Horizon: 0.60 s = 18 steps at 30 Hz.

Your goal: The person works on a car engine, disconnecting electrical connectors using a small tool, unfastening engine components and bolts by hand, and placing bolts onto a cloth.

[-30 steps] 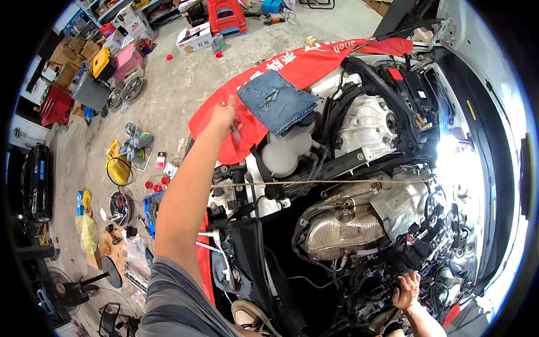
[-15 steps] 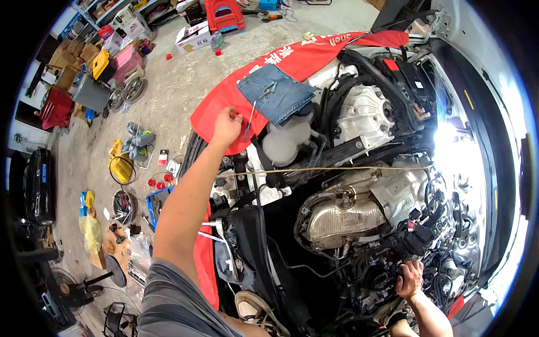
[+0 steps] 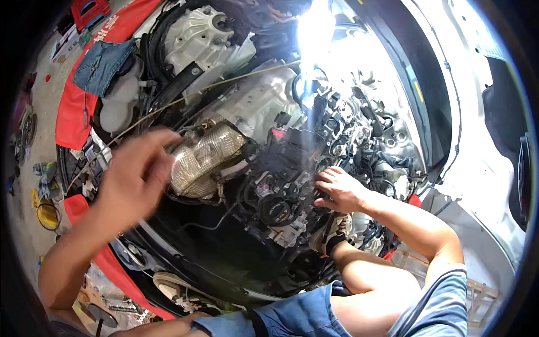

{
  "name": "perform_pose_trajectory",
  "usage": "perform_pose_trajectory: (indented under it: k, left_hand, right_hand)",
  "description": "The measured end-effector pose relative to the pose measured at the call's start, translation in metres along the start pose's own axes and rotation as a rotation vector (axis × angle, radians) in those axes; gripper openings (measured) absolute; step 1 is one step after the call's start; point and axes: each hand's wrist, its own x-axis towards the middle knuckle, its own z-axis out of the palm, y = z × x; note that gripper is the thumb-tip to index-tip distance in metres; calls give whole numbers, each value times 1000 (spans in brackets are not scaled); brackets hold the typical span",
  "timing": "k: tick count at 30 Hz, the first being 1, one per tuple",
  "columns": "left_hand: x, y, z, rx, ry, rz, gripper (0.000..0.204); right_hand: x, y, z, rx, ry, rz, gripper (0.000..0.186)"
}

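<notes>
My left hand point(image 3: 137, 171), smeared by motion, hangs left of a crumpled metal heat shield point(image 3: 199, 160); I cannot make out whether it holds anything. My right hand point(image 3: 337, 189) rests on the engine point(image 3: 286, 168) with its fingers apart, among black hoses and connectors, right of a black round cap point(image 3: 275, 210). A slim tool point(image 3: 85, 115) lies on the red fender cover point(image 3: 73, 126), beside folded denim point(image 3: 98, 70). A long thin rod point(image 3: 163, 108) crosses the bay above the heat shield. A bright work light point(image 3: 314, 33) glares over the back of the engine.
The raised white hood point(image 3: 471, 140) curves along the right. My shoes point(image 3: 174, 289) and bare legs are in the engine bay at the bottom. A yellow container point(image 3: 45, 213) sits on the floor point(image 3: 39, 95) at left. A white pot-like reservoir point(image 3: 118, 104) is beside the denim.
The view has swung right toward the engine. My left hand has left the red cover and the slim tool, moving toward the heat shield. My right hand stays on the engine.
</notes>
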Motion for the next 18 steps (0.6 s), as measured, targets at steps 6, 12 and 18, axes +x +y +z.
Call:
perform_pose_trajectory:
  k: [6, 12, 18]
  left_hand:
    - [-26, 95, 143, -100, -502, 126, 29]
    - [7, 104, 240, -117, -221, -39, 32]
    - [29, 93, 268, 71, -410, 137, 26]
  right_hand:
    - [4, 11, 17, 201, 141, -222, 41]
    - [-11, 25, 47, 402, 284, -306, 37]
    - [-3, 39, 52, 368, 296, -449, 45]
